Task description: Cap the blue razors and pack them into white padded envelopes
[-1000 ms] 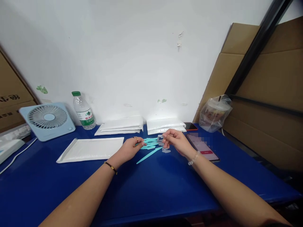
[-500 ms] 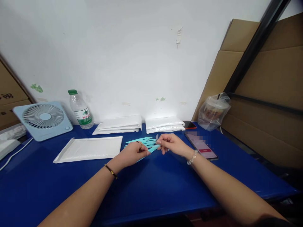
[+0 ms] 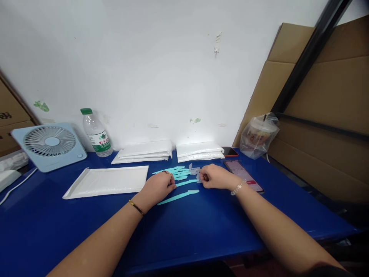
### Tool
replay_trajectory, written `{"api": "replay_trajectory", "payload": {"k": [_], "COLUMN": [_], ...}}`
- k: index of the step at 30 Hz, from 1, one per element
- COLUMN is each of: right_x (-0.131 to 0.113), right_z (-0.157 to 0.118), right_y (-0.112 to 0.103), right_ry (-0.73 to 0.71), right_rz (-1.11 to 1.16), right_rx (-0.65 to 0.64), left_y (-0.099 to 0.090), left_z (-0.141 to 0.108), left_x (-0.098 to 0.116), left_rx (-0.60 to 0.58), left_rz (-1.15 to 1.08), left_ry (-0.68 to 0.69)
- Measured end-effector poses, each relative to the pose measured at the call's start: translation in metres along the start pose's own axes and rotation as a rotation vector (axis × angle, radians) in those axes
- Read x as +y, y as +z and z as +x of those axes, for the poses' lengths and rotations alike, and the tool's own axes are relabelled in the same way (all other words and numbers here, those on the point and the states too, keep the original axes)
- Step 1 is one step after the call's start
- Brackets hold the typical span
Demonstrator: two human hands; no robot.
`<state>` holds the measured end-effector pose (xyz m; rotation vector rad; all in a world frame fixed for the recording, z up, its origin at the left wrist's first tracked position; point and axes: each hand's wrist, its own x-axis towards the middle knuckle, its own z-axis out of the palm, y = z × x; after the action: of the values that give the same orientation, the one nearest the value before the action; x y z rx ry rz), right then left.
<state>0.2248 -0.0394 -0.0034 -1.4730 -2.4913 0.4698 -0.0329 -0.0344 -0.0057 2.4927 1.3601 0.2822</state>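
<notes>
Printed in red on the white part of the label [image 3: 99, 143] of the clear bottle [image 3: 93, 124]: 3 characters, 农夫山, running off around the curve. Just above, in green: a peaked emblem [image 3: 103, 136]. Below, in white on the green band: 饮用, followed by print turned too far aside to read. Shown on the screen of the phone [image 3: 241, 172] with the red button [image 3: 253, 186]: digits too blurred to read. Printed in black on the cardboard box [image 3: 14, 111] at far left: characters partly out of view, unreadable. Marked on the bagged cup [image 3: 259, 132]: dark print, illegible.
</notes>
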Motion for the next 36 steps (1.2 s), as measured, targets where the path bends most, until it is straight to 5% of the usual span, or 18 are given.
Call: {"api": "replay_trajectory", "payload": {"k": [8,15,20,36], "right_x": [0.004,0.004,0.004,0.000], "right_z": [-0.002,0.002,0.004,0.006], "right_y": [-0.010,-0.012,-0.013,-0.002], "right_ry": [0.006,0.029,0.047,0.024], "right_rz": [0.417,0.803,0.753,0.785], "right_rx": [0.093,0.213,0.335,0.124], "left_y": [-0.004,-0.011,-0.017,-0.017], "left_z": [-0.001,0.002,0.003,0.001], "left_x": [-0.003,-0.020,-0.025,-0.021], "left_rx": [-0.021,-0.107,-0.118,-0.129], "left_rz": [-0.019,-0.388,-0.488,-0.467], "left_ry": [-0.032,-0.068,-0.069,-0.033]}}
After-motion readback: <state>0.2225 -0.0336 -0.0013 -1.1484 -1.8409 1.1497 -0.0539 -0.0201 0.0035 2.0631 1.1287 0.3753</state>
